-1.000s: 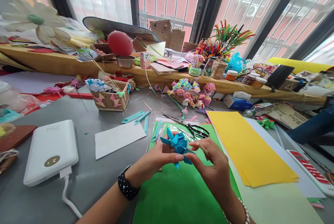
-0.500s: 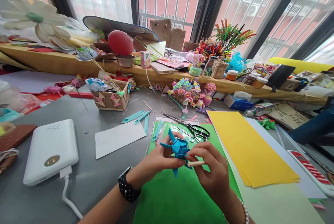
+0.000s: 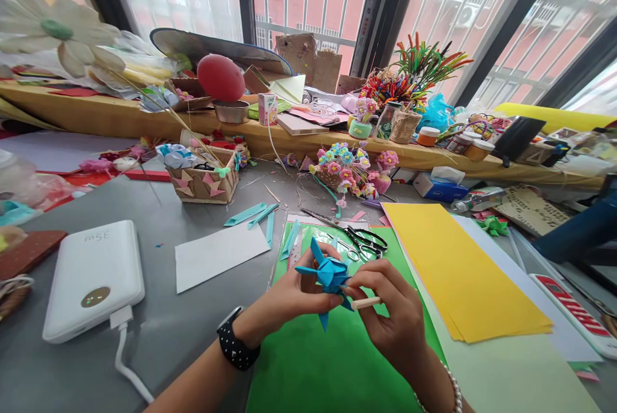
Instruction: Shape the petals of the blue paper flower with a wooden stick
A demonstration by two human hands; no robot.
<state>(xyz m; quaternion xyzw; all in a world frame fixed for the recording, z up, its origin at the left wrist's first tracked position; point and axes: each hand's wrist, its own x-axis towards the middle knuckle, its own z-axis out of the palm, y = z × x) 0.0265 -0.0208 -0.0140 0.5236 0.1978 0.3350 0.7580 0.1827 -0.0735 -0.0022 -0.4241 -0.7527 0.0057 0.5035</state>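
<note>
A blue folded-paper origami piece (image 3: pixel 331 270) with pointed tips sticking out is held above the green sheet (image 3: pixel 308 368). My left hand (image 3: pixel 289 294) is closed on it from the left, thumb below and fingers behind. At its right side, my right hand (image 3: pixel 393 310) is closed, its fingertips touching the paper's edge. A pale wooden stick (image 3: pixel 366 303) lies in that same hand, with its blunt end pointing left towards the paper. The fingers partly cover the lower right of the origami. Just behind the hands lie black-handled scissors (image 3: pixel 369 243).
Folded light-blue paper strips (image 3: pixel 245 214) and a white paper (image 3: pixel 222 255) lie to the left, beyond a white power bank (image 3: pixel 96 278) with its cable. Yellow sheets (image 3: pixel 463 272) are on the right. A cardboard basket (image 3: pixel 205 183) and pipe-cleaner flowers (image 3: pixel 344 169) stand behind.
The stick has shifted slightly right and tilts a little differently in my right hand. My left hand and the origami stay almost in place.
</note>
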